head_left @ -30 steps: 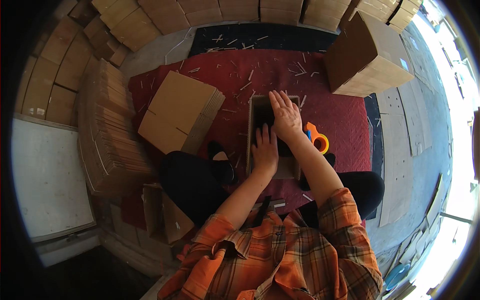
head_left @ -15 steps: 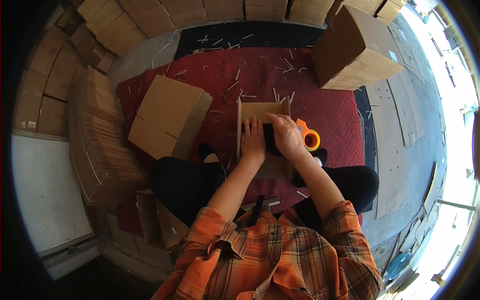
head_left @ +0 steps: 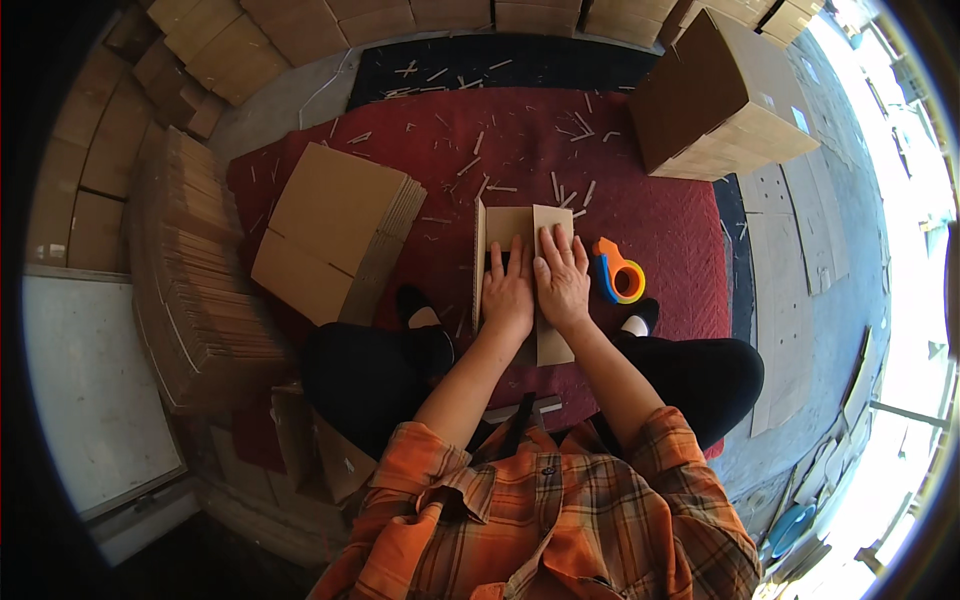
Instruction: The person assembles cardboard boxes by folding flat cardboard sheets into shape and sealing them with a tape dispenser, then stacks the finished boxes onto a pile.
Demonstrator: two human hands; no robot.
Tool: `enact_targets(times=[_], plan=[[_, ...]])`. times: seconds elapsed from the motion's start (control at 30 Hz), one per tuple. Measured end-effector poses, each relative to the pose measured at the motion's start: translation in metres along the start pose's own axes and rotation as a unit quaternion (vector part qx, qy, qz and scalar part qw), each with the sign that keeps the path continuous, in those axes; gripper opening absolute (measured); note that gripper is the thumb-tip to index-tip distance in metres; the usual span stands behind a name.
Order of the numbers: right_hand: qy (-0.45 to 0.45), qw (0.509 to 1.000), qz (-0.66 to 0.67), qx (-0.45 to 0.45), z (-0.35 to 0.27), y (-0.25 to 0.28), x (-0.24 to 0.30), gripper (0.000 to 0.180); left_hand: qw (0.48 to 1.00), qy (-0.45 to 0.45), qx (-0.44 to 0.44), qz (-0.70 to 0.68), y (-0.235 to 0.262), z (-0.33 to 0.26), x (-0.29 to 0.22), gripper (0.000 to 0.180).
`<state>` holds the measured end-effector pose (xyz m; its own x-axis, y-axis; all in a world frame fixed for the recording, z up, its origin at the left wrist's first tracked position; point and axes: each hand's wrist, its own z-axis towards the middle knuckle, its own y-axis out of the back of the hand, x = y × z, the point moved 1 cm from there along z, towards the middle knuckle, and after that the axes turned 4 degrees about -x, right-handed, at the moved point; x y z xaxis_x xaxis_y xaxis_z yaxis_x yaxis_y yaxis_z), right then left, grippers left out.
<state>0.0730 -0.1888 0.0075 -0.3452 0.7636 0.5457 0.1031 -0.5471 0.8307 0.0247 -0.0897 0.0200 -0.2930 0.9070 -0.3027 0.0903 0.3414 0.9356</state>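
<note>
Between my legs on the red mat stands a small cardboard box (head_left: 555,345). Its right flap is folded inward over the top, and the left flap stands upright. My right hand (head_left: 564,280) lies flat on that folded flap, fingers stretched forward. Just beside it, my left hand (head_left: 508,293) reaches into the top of the box with its fingers spread over something black, mostly hidden by the hand. A tape dispenser (head_left: 620,275) in orange, yellow and blue sits on the mat to the right of the box.
Flat folded cartons (head_left: 325,230) lie on the red mat (head_left: 680,240) at left. A tall bundle of flattened cardboard (head_left: 205,280) stands further left. A big carton (head_left: 720,100) is at far right. Cardboard scraps (head_left: 470,150) litter the mat; stacked boxes (head_left: 370,20) line the back.
My right hand has moved off the black thing inside and now presses the right flap, which has folded over the top. My left hand has stayed about where it was.
</note>
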Motion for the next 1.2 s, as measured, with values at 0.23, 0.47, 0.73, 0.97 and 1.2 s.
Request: enact_targets(times=[0.23,0.47,0.73,0.97,1.2], plan=[[-0.046,0.994,0.091,0.044,0.002,0.007,-0.011,0.048,0.981,-0.109,0.046,-0.155,0.028,-0.025,0.006,0.065],[-0.026,0.995,0.087,0.043,0.003,0.007,-0.007,0.049,0.883,0.006,-0.236,-0.405,0.037,-0.03,0.051,0.065],[-0.033,0.989,0.136,0.051,0.001,0.002,-0.02,0.048,0.992,-0.007,-0.098,-0.081,-0.008,-0.021,-0.005,0.076],[-0.022,0.992,0.11,0.058,0.001,0.011,-0.02,0.049,0.995,-0.03,-0.085,-0.043,-0.007,-0.018,-0.004,0.07],[-0.021,0.994,0.09,0.051,0.0,0.012,-0.017,0.05,0.996,-0.011,-0.089,0.025,-0.016,-0.016,-0.01,0.067]])
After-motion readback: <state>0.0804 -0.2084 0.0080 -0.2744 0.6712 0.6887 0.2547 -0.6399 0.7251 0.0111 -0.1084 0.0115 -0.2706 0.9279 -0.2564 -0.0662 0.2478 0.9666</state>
